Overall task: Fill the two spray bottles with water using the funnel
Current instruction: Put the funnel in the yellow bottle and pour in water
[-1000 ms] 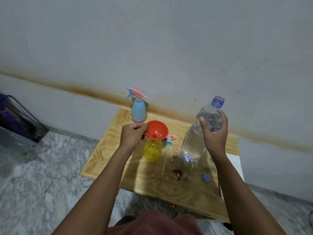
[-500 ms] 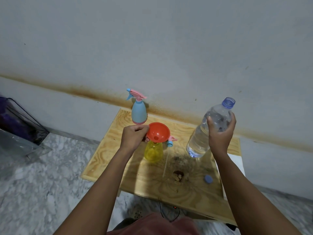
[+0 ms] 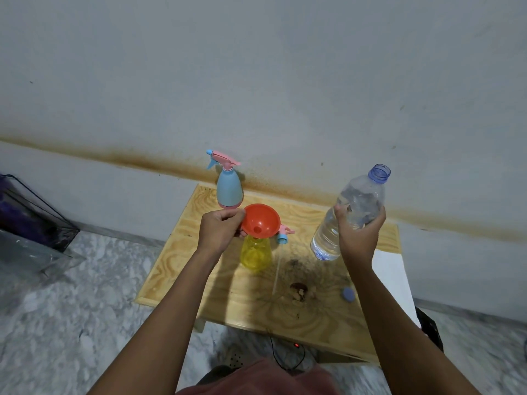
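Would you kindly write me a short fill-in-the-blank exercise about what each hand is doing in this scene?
1. The left hand steadies the orange funnel seated in the ____ spray bottle.
2. The right hand holds the water bottle, whose cap is ____.
3. The blue spray bottle stands upright near the ____.
4. The loose blue cap lies on the wooden ____.

Missing words: yellow; off; wall; table

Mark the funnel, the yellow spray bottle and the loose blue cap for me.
funnel [image 3: 261, 220]: head view, inside of the orange cone.
yellow spray bottle [image 3: 255, 255]: head view, middle of its body.
loose blue cap [image 3: 348, 294]: head view, its top face.
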{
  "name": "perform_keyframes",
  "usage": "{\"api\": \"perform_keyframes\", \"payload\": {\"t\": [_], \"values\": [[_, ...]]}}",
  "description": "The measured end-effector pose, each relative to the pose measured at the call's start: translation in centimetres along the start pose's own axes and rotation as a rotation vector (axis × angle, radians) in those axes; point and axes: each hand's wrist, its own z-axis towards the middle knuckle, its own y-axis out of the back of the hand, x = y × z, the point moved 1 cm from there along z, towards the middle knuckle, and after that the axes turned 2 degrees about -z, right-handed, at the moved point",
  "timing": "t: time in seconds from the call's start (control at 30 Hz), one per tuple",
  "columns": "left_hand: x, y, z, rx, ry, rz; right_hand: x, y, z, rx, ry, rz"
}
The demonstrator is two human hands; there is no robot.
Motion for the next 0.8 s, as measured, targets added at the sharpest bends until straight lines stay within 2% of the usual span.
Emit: {"api": "perform_keyframes", "payload": {"t": [0.07, 0.1, 0.17, 0.23, 0.27, 0.37, 0.43, 0.57, 0.7, 0.8], "values": [[0.1, 0.0, 0.0, -0.006, -0.001, -0.001, -0.9, -0.9, -1.0, -0.060, -0.065, -0.033], [0.1, 0.0, 0.1, -0.008, 0.000, -0.004, -1.3, -1.4, -1.6, -0.101, -0.158, -0.057], [0.3, 0.1, 0.1, -0.012, 0.000, -0.008, -1.5, -2.4, -3.1, -0.151, -0.469, -0.076], [0.5, 0.2, 0.1, -0.015, 0.004, -0.010, -2.0, -3.7, -4.8, -0.056, -0.709, -0.102], [0.5, 0.2, 0.1, -0.016, 0.007, -0.012, -2.0, -4.4, -5.7, 0.053, -0.730, -0.086], [0.6, 0.3, 0.1, -0.017, 0.017, -0.015, -0.6, -6.4, -7.3, 0.361, -0.508, 0.003], [0.8, 0.4, 0.2, -0.022, 0.019, -0.017, 1.1, -7.2, -7.7, 0.451, -0.316, -0.038], [0.9, 0.5, 0.3, -0.010, 0.021, -0.045, 2.6, -7.8, -7.2, 0.451, -0.085, -0.215], [1.6, 1.2, 0.5, -0.024, 0.035, -0.076, 2.8, -7.4, -5.8, 0.413, -0.054, -0.216], [2.8, 1.5, 0.7, 0.055, -0.030, 0.118, 2.7, -7.3, -5.0, 0.396, -0.034, -0.212]]}}
